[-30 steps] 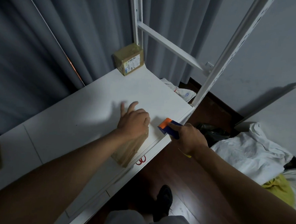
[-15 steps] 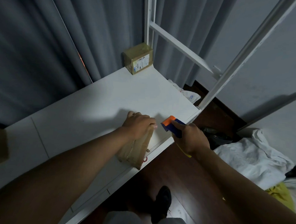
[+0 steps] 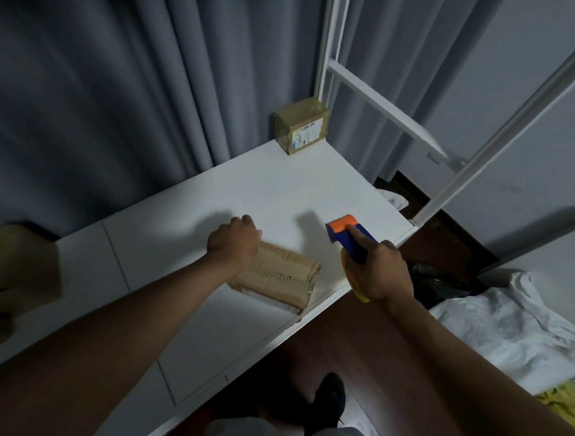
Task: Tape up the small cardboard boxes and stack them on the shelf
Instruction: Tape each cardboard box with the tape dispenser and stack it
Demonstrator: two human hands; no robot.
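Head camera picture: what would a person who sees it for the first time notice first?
The orange and blue tape dispenser, gripped by the right hand at the near edge of the white shelf, stands out most. Beside it, the left hand holds a small cardboard box. A second taped box sits in the far corner.

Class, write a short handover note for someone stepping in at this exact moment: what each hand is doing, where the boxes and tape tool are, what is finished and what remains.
Left hand: grips the far end of the near cardboard box, which lies on the white shelf close to its front edge.
Right hand: holds the tape dispenser, raised just right of that box, not touching it.
Done: one taped box with a label sits in the shelf's far corner.
Left: finish taping the near box if needed, then stack it with the corner box. Whether its seams are fully sealed cannot be told.
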